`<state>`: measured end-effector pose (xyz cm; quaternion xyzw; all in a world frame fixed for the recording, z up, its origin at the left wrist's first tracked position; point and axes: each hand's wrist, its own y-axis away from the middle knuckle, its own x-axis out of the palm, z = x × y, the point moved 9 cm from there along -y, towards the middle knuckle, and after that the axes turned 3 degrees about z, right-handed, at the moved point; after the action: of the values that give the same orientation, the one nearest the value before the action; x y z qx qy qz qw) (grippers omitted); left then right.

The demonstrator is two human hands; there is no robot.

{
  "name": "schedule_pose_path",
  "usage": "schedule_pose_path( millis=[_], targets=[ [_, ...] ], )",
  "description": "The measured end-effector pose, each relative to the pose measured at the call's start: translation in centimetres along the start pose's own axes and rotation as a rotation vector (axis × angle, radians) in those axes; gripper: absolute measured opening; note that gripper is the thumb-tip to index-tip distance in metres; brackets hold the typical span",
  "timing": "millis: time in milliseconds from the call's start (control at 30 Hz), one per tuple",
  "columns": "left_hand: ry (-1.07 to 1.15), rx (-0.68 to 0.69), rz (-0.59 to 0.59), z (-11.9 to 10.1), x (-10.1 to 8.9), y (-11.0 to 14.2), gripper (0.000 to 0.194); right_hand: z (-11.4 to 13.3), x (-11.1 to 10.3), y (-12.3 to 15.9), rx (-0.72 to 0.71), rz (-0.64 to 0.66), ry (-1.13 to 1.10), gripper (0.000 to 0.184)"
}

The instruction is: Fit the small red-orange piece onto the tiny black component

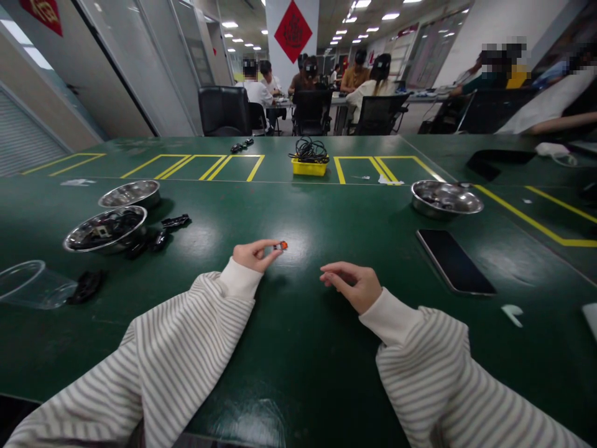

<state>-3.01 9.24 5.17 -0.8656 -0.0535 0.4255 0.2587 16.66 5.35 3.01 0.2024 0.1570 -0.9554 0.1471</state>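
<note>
My left hand (256, 254) is closed in a pinch, thumb and forefinger gripping a small orange-and-silver part (282, 246) above the green table (289, 348). Too little of that part shows to name its kind. To its right, my right hand (352, 284) hovers over the table with loosely bent fingers, thumb close to the forefinger; nothing is visible in it. A dark phone (454, 261) lies to the right of this hand, with a white earbud (513, 314) nearer to me.
Left are two metal bowls (69, 244) (156, 196), black parts (176, 221) and a tipped clear plastic cup (32, 286). Another metal bowl (448, 214) holds dark parts at right. A yellow bin (309, 168) with black cable stands farther back. People sit beyond the table.
</note>
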Motion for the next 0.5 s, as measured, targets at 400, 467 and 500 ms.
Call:
schedule_pose_path(
  millis=[400, 467, 500],
  targets=[
    [-0.759, -0.259, 0.253, 12.1, -5.5, -3.2, 0.037, 0.4, 0.9, 0.0, -0.040, 0.081, -0.016, 0.019],
    [-0.790, -0.258, 0.338, 12.4, -5.1, -3.1, 0.036, 0.5, 0.9, 0.1, -0.039, 0.081, -0.011, 0.018],
    [-0.800, -0.265, 0.364, 12.5, -4.9, -3.1, 0.036, 0.6, 0.9, 0.1, -0.039, 0.081, -0.011, 0.018]
  ],
)
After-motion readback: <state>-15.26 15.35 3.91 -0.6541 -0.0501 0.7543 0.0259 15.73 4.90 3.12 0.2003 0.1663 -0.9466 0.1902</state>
